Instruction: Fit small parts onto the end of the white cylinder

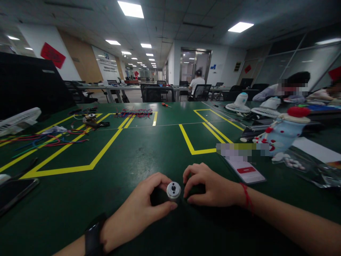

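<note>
Sitting pinched between left fingers (160, 179), the metal cylinder (173, 191) stands beside loosely curled, empty right fingers (194, 179).

We are in an open-plan office, long desks (102, 87), black mesh chairs (150, 93), ceiling light panels (131, 9), a glass door (188, 64); before us, a green worktop (138, 156), yellow tape (106, 148), wires (137, 113)

White ceiling panels (130, 9) light a dim room; the surface (149, 142) shows faint glare and darkens below the hands (214, 187). Wide-angle distortion stretches the edges; pixelated blocks mask patches.
</note>
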The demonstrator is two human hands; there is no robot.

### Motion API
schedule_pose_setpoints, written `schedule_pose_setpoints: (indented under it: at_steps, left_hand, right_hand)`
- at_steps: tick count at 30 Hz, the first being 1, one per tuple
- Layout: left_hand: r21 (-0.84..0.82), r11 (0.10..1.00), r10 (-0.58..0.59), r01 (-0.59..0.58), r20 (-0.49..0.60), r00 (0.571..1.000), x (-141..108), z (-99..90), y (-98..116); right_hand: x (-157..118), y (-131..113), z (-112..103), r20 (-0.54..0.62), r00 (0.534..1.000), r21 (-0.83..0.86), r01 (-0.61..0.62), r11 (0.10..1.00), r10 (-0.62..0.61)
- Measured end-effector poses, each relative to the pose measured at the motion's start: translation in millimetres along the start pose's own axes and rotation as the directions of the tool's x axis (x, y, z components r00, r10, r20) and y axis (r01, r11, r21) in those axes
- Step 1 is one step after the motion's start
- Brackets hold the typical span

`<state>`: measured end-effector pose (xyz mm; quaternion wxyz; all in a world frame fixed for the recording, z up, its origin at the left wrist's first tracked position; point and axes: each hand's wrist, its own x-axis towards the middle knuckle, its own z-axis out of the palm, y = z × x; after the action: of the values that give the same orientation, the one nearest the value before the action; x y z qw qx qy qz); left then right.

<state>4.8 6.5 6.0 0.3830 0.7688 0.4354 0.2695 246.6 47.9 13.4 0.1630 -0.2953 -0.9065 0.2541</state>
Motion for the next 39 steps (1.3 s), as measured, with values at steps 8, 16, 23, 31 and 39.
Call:
schedule_pose_setpoints:
  at_steps: [8, 16, 23, 31, 39]
  left_hand:
    - [0.034, 0.999, -0.005, 0.005, -0.008, 1.000, -1, 2.4, -3]
    - [-0.002, 1.000, 0.005, -0.005, -0.011, 1.000, 0, 2.4, -4]
    - [-0.015, 1.000, -0.009, 0.009, -0.006, 1.000, 0, 0.4, -1]
    - [-0.001, 1.000, -0.011, 0.011, -0.004, 1.000, 0, 1.3, -1]
    - [-0.001, 1.000, -0.009, 0.009, -0.002, 1.000, 0, 1.5, -1]
  right_hand:
    - [19, -33, 5, -0.287, 0.958, 0.195, 0.029, 0.980, 0.029]
    - [18, -32, 2, -0.285, 0.955, 0.256, -0.004, 0.967, 0.080]
    - [12, 32, -5, -0.322, 0.843, 0.326, -0.329, 0.886, 0.431]
    - [10, 33, 1, -0.294, 0.899, 0.168, -0.287, 0.943, 0.326]
    - [12, -14, 12, -0.428, 0.903, 0.107, -0.005, 0.994, 0.050]
